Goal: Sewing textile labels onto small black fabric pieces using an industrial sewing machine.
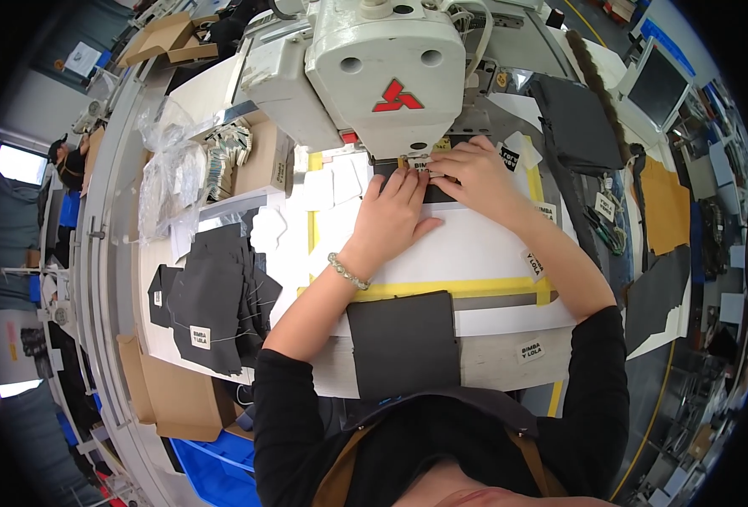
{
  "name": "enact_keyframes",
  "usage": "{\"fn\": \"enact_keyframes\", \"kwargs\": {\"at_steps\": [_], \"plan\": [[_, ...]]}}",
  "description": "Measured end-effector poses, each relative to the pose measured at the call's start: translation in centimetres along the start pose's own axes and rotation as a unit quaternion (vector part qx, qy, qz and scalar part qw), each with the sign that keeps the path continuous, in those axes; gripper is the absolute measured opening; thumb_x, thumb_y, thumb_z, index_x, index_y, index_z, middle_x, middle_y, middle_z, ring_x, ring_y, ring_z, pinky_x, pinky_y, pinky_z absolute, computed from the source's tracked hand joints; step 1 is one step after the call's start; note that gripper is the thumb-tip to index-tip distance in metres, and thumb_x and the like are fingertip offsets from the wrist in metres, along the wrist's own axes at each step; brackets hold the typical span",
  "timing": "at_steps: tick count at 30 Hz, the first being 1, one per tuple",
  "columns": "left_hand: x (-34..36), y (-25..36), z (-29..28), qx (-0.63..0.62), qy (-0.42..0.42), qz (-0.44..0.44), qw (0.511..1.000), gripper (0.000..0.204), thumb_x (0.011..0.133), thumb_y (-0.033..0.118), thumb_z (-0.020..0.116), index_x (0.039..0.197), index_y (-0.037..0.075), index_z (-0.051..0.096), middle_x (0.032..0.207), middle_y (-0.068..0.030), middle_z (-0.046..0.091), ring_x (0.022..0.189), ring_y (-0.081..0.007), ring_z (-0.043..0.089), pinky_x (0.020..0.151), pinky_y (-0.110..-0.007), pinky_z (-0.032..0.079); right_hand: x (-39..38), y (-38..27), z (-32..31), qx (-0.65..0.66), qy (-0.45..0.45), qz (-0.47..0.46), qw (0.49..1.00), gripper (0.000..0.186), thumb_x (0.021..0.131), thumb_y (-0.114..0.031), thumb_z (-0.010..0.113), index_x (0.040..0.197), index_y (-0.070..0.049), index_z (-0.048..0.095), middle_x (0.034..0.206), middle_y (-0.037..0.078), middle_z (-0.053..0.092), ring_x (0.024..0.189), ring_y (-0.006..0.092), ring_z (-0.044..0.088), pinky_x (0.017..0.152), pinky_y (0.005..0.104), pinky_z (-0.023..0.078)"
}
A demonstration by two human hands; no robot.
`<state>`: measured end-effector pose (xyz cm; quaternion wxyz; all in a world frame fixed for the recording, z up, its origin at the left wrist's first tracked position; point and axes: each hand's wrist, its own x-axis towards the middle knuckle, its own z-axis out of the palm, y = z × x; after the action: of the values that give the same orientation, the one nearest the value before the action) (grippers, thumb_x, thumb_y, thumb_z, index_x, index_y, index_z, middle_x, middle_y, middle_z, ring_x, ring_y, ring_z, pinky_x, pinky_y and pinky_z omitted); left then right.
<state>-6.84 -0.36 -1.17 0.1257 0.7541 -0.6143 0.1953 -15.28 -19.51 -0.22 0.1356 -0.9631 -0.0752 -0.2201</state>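
Beneath the head of a white industrial sewing machine (382,84), a small light label (421,166) with dark print lies on a dark fabric piece (438,194). My left hand (393,211) rests flat from the left, its fingertips at the label's edge and its thumb spread to the side. From the right, my right hand (484,179) has bent fingers closed at the label's other edge. Its fingertips partly hide the label. Under both wrists is a white sheet (441,241) bordered by yellow tape (441,290).
A stack of dark fabric pieces (403,342) lies at the table's front edge, another pile (209,296) at left. An open box (264,160) of labels stands back left beside clear plastic bags (167,186). Right are dark cloth (576,122), scissors (606,228) and a monitor (657,89).
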Motion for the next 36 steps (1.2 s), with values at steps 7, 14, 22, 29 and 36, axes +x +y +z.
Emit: {"fn": "enact_keyframes", "kwargs": {"at_steps": [7,14,22,29,36], "plan": [[0.3,0.1,-0.5,-0.036,-0.075,-0.039,0.996,0.070,0.082,0.052,0.062,0.125,-0.003,0.055,0.120,-0.0104,0.054,0.116,-0.0241,0.049,0.093,-0.038,0.037,-0.4,-1.4,-1.3,-0.126,-0.165,-0.016,0.978,0.032,0.083,-0.021,0.068,0.113,-0.012,0.064,0.113,0.002,0.064,0.106,0.0177,0.055,0.092,0.0384,0.035],[-1.2,-1.7,0.1,-0.008,-0.017,-0.078,0.997,0.075,0.085,0.057,0.059,0.132,-0.002,0.050,0.132,-0.0131,0.053,0.122,-0.0257,0.047,0.107,-0.045,0.029,-1.4,-0.1,2.0,-0.050,-0.003,-0.050,0.997,0.040,0.085,-0.021,0.066,0.124,-0.014,0.060,0.123,0.002,0.059,0.115,0.0200,0.052,0.096,0.0391,0.034],[-0.9,-1.8,0.0,0.010,-0.066,-0.104,0.992,0.078,0.087,0.062,0.054,0.130,-0.003,0.052,0.130,-0.0132,0.054,0.120,-0.0272,0.048,0.110,-0.050,0.023,-0.9,1.5,0.5,0.020,-0.089,-0.075,0.993,0.043,0.085,-0.017,0.062,0.128,-0.016,0.060,0.137,-0.002,0.056,0.114,0.0214,0.050,0.097,0.0399,0.032],[-0.5,-2.0,-0.2,0.015,-0.029,-0.089,0.995,0.078,0.081,0.061,0.061,0.126,-0.002,0.055,0.115,-0.0094,0.058,0.106,-0.0253,0.051,0.107,-0.049,0.026,-0.4,1.6,0.0,0.052,-0.113,-0.068,0.990,0.045,0.081,-0.016,0.064,0.126,-0.016,0.061,0.135,-0.002,0.058,0.114,0.0219,0.051,0.098,0.0401,0.031],[-0.5,-2.2,-0.1,0.005,-0.054,-0.098,0.994,0.078,0.081,0.062,0.061,0.126,-0.002,0.056,0.120,-0.0091,0.057,0.109,-0.0261,0.050,0.107,-0.049,0.025,-0.5,1.7,0.3,0.054,-0.084,-0.071,0.992,0.043,0.079,-0.016,0.065,0.121,-0.015,0.063,0.131,-0.001,0.060,0.112,0.0216,0.053,0.097,0.0406,0.033]]}}
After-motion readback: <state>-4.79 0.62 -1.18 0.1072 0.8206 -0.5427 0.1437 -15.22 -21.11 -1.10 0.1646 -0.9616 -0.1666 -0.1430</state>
